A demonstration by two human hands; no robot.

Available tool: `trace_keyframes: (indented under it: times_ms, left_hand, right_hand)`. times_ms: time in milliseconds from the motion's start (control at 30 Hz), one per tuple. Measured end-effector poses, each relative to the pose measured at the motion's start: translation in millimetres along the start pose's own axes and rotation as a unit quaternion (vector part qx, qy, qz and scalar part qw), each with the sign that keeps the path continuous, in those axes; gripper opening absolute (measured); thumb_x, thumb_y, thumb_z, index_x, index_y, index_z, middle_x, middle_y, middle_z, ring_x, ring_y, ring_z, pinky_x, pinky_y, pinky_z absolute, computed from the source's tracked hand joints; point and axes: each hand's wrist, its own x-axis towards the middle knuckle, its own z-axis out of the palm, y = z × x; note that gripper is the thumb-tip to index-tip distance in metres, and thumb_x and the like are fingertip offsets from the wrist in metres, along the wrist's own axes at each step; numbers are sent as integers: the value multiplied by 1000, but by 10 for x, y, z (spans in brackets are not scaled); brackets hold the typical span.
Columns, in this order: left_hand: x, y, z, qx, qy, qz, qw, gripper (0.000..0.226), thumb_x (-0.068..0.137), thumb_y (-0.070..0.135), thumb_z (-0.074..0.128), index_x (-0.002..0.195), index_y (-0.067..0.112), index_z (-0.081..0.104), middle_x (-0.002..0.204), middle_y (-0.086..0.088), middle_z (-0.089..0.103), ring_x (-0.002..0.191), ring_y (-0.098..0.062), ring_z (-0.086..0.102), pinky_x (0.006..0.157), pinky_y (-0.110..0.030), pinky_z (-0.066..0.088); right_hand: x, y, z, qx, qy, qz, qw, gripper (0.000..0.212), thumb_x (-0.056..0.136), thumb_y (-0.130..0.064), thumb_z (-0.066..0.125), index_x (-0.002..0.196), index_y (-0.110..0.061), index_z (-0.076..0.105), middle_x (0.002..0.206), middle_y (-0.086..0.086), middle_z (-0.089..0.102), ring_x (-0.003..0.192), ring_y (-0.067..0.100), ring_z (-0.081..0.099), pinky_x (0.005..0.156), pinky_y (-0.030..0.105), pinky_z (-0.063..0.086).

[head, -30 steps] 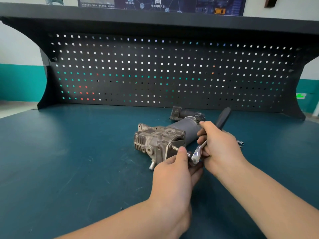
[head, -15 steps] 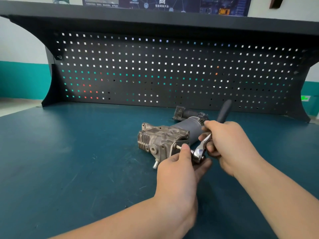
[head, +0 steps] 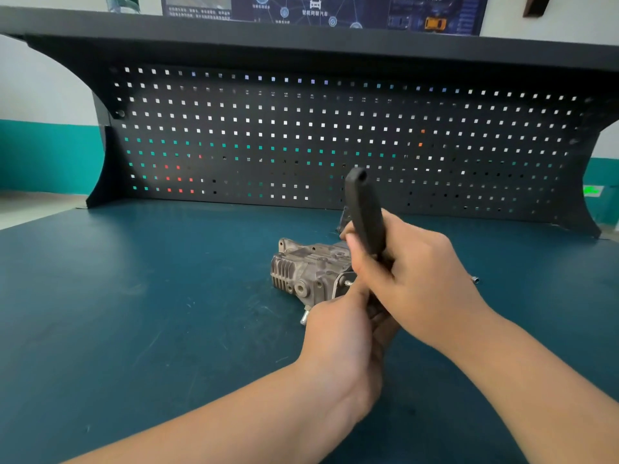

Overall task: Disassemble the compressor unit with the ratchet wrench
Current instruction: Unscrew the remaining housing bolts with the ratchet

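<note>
Compressor unit on worktop, ratchet wrench gripped at its near end

Compressor unit (head: 306, 272) lies on its side on the blue worktop (head: 134, 313), roughly mid-surface, finned metal block facing left, a short pipe stub poking out toward the viewer at its lower edge. Right hand (head: 412, 279) grips the ratchet wrench (head: 365, 212), fingers curled round the black handle, handle standing nearly upright and tilted slightly left above the unit. Wrench head hidden behind both hands. Left hand (head: 345, 329) sits just below, thumb up beside a small bolt (head: 346, 283) sticking out of the unit's near-right face; fingers curl underneath, probably pinching the wrench head or socket, but view is blocked so grip can't be confirmed. Small loose metal piece (head: 475, 280) lies on worktop right of the right hand, apart from the unit. Black pegboard (head: 301, 135) backs the worktop, dark shelf above it.
</note>
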Motion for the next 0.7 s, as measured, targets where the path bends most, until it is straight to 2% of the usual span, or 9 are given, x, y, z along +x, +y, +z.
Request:
trace_keyframes:
  times_ms: [100, 233, 300, 367, 400, 433, 467, 600, 700]
  left_hand:
    - [10, 8, 13, -11, 12, -3, 1000, 27, 91, 7, 57, 70, 0, 73, 72, -11, 71, 60, -15, 69, 53, -24, 57]
    - [38, 18, 14, -24, 24, -27, 999, 19, 95, 11, 54, 96, -5, 64, 82, -18, 73, 67, -24, 72, 51, -26, 57]
    - [49, 15, 9, -21, 26, -34, 999, 21, 95, 12, 54, 100, -6, 62, 90, -22, 72, 74, -29, 72, 51, -25, 57]
    - [42, 14, 11, -25, 19, -40, 999, 23, 95, 13, 53, 101, -7, 61, 90, -24, 71, 70, -28, 72, 50, -25, 57]
    - [38, 16, 13, -28, 15, -43, 999, 24, 96, 14, 53, 102, -8, 60, 90, -24, 71, 69, -28, 72, 50, -25, 57]
    - [37, 18, 15, -29, 14, -45, 998, 25, 96, 14, 52, 102, -8, 60, 90, -24, 71, 70, -28, 72, 51, -25, 57]
    - [39, 19, 17, -29, 14, -45, 998, 25, 96, 15, 52, 102, -8, 60, 91, -24, 71, 70, -27, 72, 52, -25, 57]
    - [29, 29, 22, -30, 17, -29, 999, 24, 96, 15, 53, 105, -6, 62, 93, -20, 72, 71, -25, 73, 57, -26, 59]
    - [19, 32, 33, -42, 26, -24, 998, 22, 95, 14, 54, 101, -6, 63, 88, -18, 73, 62, -21, 72, 58, -29, 60]
  right_hand:
    - [-20, 10, 0, 63, 36, 50, 996, 12, 86, -24, 58, 87, -13, 61, 61, 1, 59, 57, 21, 57, 59, 37, 48]
    - [32, 167, 36, 109, 93, 275, 951, 11, 89, -27, 56, 79, -22, 52, 62, 3, 64, 46, 16, 54, 48, 31, 45]
    - [71, 292, 46, 165, 57, 416, 893, 16, 90, -18, 51, 76, -13, 53, 59, 5, 65, 35, 11, 48, 38, 22, 38]
    - [75, 361, 57, 276, 7, 533, 800, 23, 93, -10, 48, 71, -5, 52, 49, 6, 62, 28, 7, 41, 31, 16, 30]
    - [69, 374, 59, 316, -5, 560, 766, 23, 94, -9, 48, 71, -4, 52, 44, 4, 59, 27, 6, 39, 29, 15, 27]
    - [65, 370, 59, 335, -3, 566, 753, 21, 94, -10, 48, 74, -5, 51, 41, 2, 58, 27, 5, 39, 29, 14, 27]
    - [69, 360, 57, 338, 12, 552, 762, 19, 95, -12, 48, 76, -7, 51, 41, 0, 58, 27, 5, 39, 29, 14, 26]
    - [90, 193, 7, 256, 79, 362, 893, 11, 92, -22, 56, 83, -16, 55, 51, -5, 61, 31, 6, 42, 35, 16, 34]
    - [81, 87, -35, 245, 82, 255, 932, 10, 91, -22, 59, 83, -18, 55, 56, -2, 61, 35, 4, 46, 39, 14, 36]
